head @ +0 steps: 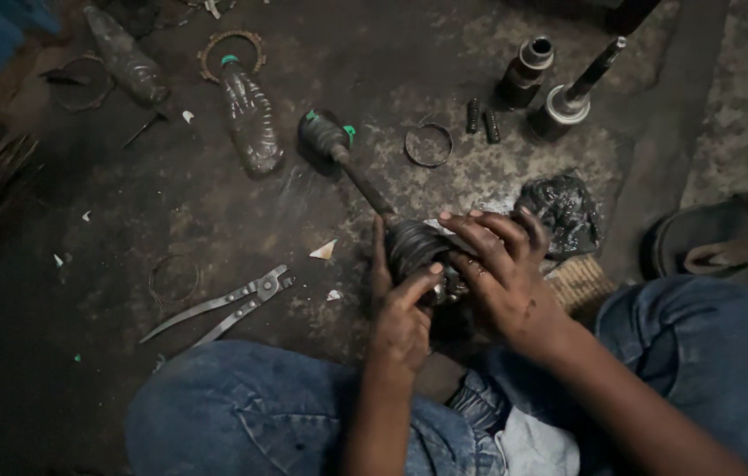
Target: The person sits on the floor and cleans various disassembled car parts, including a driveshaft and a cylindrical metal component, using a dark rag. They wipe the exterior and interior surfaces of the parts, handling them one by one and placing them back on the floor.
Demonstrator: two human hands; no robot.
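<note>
Head view shows us seated on the floor (127, 203), knees in blue jeans spread so the work sits between them. We hold a drive shaft (365, 187) that runs from centre frame toward 11 o'clock, its far end resting on the ground so only the near end needs support. Our left hand (402, 310) wraps the ribbed rubber boot (415, 247) from below, thumb up along its side, grip clamped on it. Our right hand (504, 269) lies over the top from 3 o'clock, fingers spread and curled around the same boot, steadying it against the left. The boot looks black, pleated and greasy, with dull metal showing at its near end. A smaller boot (325, 134) with a green band caps the far end. Long-handled pliers (224, 304) lie at 9 o'clock, a metal ring clamp (429, 145) at 12, a greasy plastic bag (563, 210) at 2.
</note>
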